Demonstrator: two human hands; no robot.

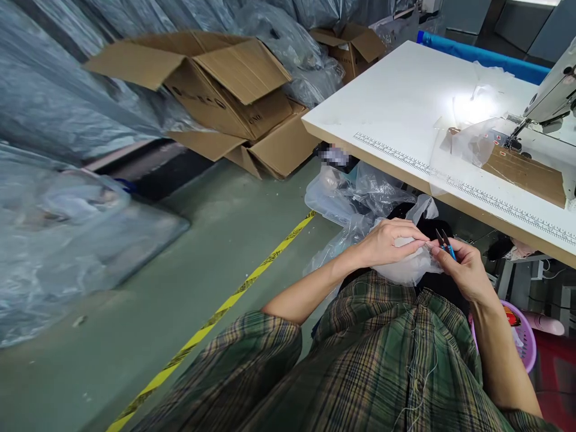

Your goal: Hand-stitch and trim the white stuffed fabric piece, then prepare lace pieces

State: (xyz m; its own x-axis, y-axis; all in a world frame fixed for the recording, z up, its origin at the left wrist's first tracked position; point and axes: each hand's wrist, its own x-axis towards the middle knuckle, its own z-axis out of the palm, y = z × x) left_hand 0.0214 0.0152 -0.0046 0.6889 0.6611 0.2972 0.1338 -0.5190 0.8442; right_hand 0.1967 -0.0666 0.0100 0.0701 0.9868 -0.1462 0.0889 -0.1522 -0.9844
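Over my lap lies a piece of thin, sheer white fabric (405, 270). My left hand (390, 241) pinches its edge between thumb and fingers. Close against those fingertips is my right hand (465, 267), closed around small thread snips (446, 246) with blue handles, the dark blades pointing up and away from me. The right thumb and fingertip also meet at the fabric's edge; what exactly they pinch there is too small to make out.
A white sewing table (387, 102) with a printed ruler edge stands ahead to the right, bearing a sewing machine (551, 90). Open cardboard boxes (225, 96) sit beyond a yellow floor tape (234, 297). A purple basket (530, 345) is at my right.
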